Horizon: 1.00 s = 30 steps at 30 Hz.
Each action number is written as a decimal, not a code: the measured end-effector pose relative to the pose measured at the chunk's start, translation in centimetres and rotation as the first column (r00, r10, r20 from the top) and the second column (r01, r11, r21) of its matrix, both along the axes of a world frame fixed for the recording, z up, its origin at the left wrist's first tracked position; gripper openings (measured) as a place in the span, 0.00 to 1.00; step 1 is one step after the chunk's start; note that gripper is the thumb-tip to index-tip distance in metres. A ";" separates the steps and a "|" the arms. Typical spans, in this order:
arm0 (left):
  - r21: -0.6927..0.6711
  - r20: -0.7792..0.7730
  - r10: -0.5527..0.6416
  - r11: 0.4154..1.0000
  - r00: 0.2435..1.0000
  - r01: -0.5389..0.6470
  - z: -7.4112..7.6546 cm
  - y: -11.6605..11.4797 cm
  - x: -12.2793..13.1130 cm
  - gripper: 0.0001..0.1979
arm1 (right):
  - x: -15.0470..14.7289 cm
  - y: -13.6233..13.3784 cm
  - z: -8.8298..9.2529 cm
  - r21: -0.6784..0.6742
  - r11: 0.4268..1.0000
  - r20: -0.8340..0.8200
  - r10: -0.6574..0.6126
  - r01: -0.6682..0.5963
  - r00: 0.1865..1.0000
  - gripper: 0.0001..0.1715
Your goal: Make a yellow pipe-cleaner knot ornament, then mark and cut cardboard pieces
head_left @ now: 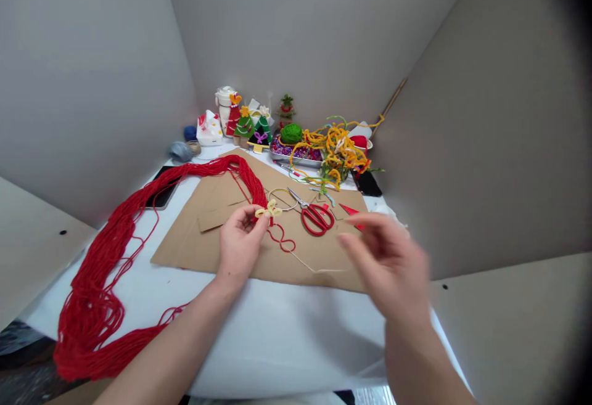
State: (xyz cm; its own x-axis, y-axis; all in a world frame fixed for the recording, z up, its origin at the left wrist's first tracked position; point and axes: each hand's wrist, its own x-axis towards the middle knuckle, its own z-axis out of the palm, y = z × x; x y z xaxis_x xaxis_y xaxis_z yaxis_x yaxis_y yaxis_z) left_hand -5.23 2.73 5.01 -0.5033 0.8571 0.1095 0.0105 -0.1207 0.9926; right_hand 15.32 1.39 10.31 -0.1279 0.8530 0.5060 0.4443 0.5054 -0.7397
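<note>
My left hand (243,238) pinches a small pale yellow yarn bow (269,209) over the cardboard sheet (296,272). A red yarn loop (287,245) hangs below the bow, and a thin pale thread (303,262) trails from there to the right across the cardboard. My right hand (388,263), blurred by motion, is raised at the right, thumb and forefinger apart; nothing shows between them. Red-handled scissors (317,217) lie between the two hands. A pale ring (283,190) rests behind the bow, beside the scissor blades.
A long red yarn skein (99,269) curves along the left. Yarn Christmas trees (244,125) stand at the back. A tray (298,157) holds beads and a green yarn ball (291,134). Tangled orange yarn (345,149) lies back right; a phone (163,195) lies left.
</note>
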 end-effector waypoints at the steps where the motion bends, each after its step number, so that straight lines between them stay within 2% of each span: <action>1: 0.006 -0.001 -0.006 1.000 1.000 0.006 0.3 -0.4 0.4 0.10 | -1.3 0.4 -0.5 -0.029 0.999 0.048 0.037 -0.036 0.998 0.08; 3: 0.026 0.013 -0.017 1.000 1.000 0.017 0.7 -1.0 1.1 0.09 | -3.7 1.2 -1.9 -0.075 0.991 0.092 0.118 -0.111 0.989 0.08; 6: 0.055 0.041 -0.038 0.998 0.998 0.036 0.7 -1.6 1.7 0.09 | -6.1 2.0 -3.6 -0.061 0.993 0.089 0.104 -0.098 0.991 0.06; 8: 0.071 0.046 -0.045 0.997 0.998 0.041 0.5 -1.8 1.9 0.09 | -6.6 2.0 -4.1 -0.076 0.992 0.057 0.108 -0.104 0.993 0.03; 10: 0.078 0.039 -0.038 0.996 0.998 0.035 0.1 -1.8 1.9 0.09 | -6.3 1.8 -3.9 -0.167 0.973 0.007 0.163 -0.160 0.987 0.06; 12: 0.072 0.021 -0.016 0.997 1.000 0.014 -0.4 -1.5 1.7 0.08 | -5.6 1.3 -3.4 -0.342 0.897 -0.086 0.267 -0.280 0.960 0.08; 14: 0.049 0.014 0.006 0.999 1.000 -0.007 -1.0 -1.0 1.5 0.09 | -4.6 0.7 -2.8 -0.502 0.756 -0.218 0.360 -0.421 0.907 0.10; 15: 0.033 0.022 0.015 0.999 1.000 -0.016 -1.3 -0.7 1.3 0.10 | -4.0 0.5 -2.5 -0.546 0.690 -0.277 0.387 -0.476 0.879 0.10; 17: -0.006 0.060 0.033 0.999 0.998 -0.033 -1.9 -0.2 1.0 0.12 | -2.9 0.0 -2.2 -0.579 0.611 -0.354 0.408 -0.540 0.842 0.11; 23: -0.037 0.142 0.048 0.998 0.989 -0.043 -3.1 0.7 0.5 0.13 | 0.3 -0.4 -1.9 -0.545 0.511 -0.440 0.501 -0.665 0.745 0.13; 30: -0.025 0.184 0.031 0.999 0.983 -0.027 -3.6 1.1 0.6 0.12 | 3.8 -0.1 -2.1 -0.425 0.432 -0.469 0.647 -0.796 0.601 0.10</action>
State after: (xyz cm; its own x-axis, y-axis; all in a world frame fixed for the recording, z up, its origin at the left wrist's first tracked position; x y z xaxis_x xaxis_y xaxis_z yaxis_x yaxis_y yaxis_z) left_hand -4.59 3.85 1.39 -0.5381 0.8429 -0.0062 -0.1692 -0.1009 0.9804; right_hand 19.14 1.26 8.21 -0.7923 0.6036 0.0894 -0.0814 0.0406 -0.9959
